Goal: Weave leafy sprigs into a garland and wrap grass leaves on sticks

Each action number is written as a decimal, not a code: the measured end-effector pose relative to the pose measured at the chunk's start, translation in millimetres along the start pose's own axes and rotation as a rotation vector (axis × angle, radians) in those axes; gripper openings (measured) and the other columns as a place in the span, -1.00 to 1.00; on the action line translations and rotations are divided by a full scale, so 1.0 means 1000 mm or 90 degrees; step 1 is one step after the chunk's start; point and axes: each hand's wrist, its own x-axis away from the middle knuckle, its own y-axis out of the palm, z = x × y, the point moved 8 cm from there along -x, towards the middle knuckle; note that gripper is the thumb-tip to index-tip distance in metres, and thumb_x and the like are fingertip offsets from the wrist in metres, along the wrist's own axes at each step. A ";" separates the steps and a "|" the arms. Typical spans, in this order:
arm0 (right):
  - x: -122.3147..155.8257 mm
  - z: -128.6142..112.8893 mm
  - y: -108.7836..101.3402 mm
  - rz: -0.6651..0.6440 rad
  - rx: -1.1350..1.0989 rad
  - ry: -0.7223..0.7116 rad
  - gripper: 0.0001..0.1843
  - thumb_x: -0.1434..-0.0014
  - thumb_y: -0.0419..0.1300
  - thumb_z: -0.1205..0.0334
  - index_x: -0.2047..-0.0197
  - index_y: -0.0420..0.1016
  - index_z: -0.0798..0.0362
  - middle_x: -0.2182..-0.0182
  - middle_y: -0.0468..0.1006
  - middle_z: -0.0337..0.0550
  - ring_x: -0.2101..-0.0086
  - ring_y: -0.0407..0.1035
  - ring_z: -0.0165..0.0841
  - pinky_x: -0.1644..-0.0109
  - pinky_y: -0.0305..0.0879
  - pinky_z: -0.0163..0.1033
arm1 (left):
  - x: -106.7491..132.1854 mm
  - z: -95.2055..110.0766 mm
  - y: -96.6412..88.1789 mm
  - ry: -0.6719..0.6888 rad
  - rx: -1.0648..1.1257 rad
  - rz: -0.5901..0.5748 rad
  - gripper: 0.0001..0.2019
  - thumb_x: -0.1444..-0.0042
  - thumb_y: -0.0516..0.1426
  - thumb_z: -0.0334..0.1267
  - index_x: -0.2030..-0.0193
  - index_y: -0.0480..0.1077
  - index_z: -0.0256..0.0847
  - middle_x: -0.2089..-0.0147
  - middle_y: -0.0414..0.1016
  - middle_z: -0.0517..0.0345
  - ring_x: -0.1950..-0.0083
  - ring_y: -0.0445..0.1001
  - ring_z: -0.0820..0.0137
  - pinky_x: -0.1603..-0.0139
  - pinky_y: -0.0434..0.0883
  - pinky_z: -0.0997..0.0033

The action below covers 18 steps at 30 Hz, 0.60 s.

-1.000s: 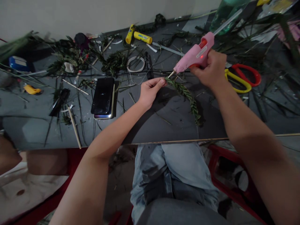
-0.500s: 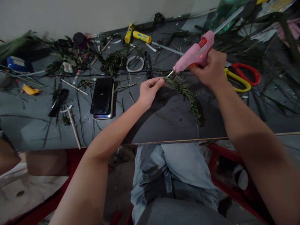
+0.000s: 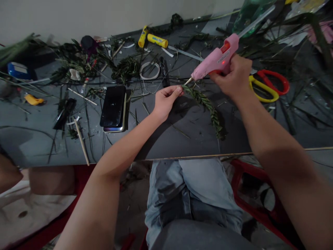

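Over the tabletop (image 3: pixel 182 147), the left hand (image 3: pixel 165 101) pinches a green braided strip (image 3: pixel 205 101) by one end while the right hand (image 3: pixel 235 74) grips a pink glue gun (image 3: pixel 210 64), its nozzle (image 3: pixel 188 81) at that end.

green bottle (image 3: pixel 243 19): cropped by top edge | glue-gun label (image 3: pixel 223 57): unreadable

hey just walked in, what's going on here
A person sits at a cluttered table. Their left hand pinches one end of a braided green strip, while the right hand grips a pink glue gun. Its metal tip is right at the pinched end; whether glue is coming out is too small to tell. Two stacked phones lie to the left.
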 end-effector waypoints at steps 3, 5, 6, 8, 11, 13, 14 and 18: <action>0.001 -0.001 0.000 0.005 -0.005 0.020 -0.56 0.04 0.31 0.29 0.44 0.01 -0.06 0.51 0.21 -0.28 0.44 0.05 -0.42 0.21 0.14 -0.18 | 0.000 0.000 0.000 -0.005 -0.001 0.001 -0.68 -0.04 0.38 0.06 0.39 0.59 -0.17 0.39 0.61 0.18 0.28 0.55 0.46 0.14 0.50 0.41; 0.003 -0.002 -0.002 0.025 -0.001 0.039 -0.53 0.06 0.34 0.31 0.43 0.00 -0.05 0.46 0.32 -0.23 0.40 0.15 -0.39 0.16 0.17 -0.17 | 0.000 0.000 -0.001 -0.010 -0.004 0.005 -0.69 -0.05 0.37 0.06 0.39 0.59 -0.17 0.39 0.61 0.18 0.28 0.55 0.46 0.14 0.50 0.41; 0.004 -0.003 -0.003 0.036 0.000 0.051 -0.52 0.07 0.35 0.31 0.41 0.01 -0.05 0.42 0.39 -0.19 0.37 0.22 -0.36 0.14 0.18 -0.16 | 0.001 0.000 -0.001 -0.010 -0.006 0.007 -0.68 -0.05 0.37 0.06 0.39 0.59 -0.17 0.39 0.60 0.18 0.28 0.54 0.46 0.14 0.49 0.41; 0.007 -0.005 -0.004 0.056 -0.006 0.076 -0.54 0.05 0.37 0.29 0.36 0.06 -0.05 0.32 0.49 -0.09 0.30 0.32 -0.29 0.08 0.21 -0.13 | 0.001 0.001 -0.001 -0.003 -0.004 0.009 -0.67 -0.04 0.37 0.08 0.38 0.59 -0.17 0.39 0.60 0.18 0.29 0.53 0.47 0.15 0.49 0.42; 0.010 -0.008 -0.001 0.063 -0.011 0.105 -0.58 -0.06 0.37 0.16 0.31 0.12 -0.04 0.23 0.53 0.03 0.22 0.39 -0.19 0.04 0.21 -0.09 | 0.003 0.003 0.000 0.010 0.000 0.004 -0.62 0.00 0.37 0.14 0.39 0.59 -0.17 0.40 0.59 0.18 0.31 0.52 0.47 0.17 0.48 0.42; 0.010 -0.007 0.002 0.062 -0.005 0.125 -0.58 -0.11 0.38 0.09 0.30 0.15 -0.04 0.22 0.54 0.05 0.19 0.40 -0.16 0.03 0.20 -0.09 | 0.004 0.005 0.002 0.012 -0.003 -0.002 -0.58 0.03 0.37 0.19 0.42 0.58 -0.17 0.41 0.59 0.18 0.32 0.51 0.47 0.18 0.48 0.41; 0.010 -0.006 0.004 0.059 -0.003 0.137 -0.60 -0.13 0.37 0.08 0.29 0.17 -0.03 0.21 0.54 0.06 0.18 0.40 -0.16 0.03 0.20 -0.10 | 0.004 0.006 0.002 0.012 -0.004 -0.006 -0.57 0.04 0.37 0.21 0.43 0.58 -0.17 0.41 0.58 0.18 0.32 0.51 0.46 0.19 0.48 0.41; 0.007 0.004 0.011 0.036 -0.004 0.170 -0.75 -0.25 0.30 0.11 0.21 0.33 0.05 0.12 0.58 0.09 0.13 0.44 -0.17 0.04 0.22 -0.15 | 0.006 0.009 0.004 0.008 -0.008 -0.016 -0.52 0.08 0.36 0.26 0.46 0.56 -0.18 0.43 0.57 0.17 0.33 0.49 0.46 0.21 0.46 0.41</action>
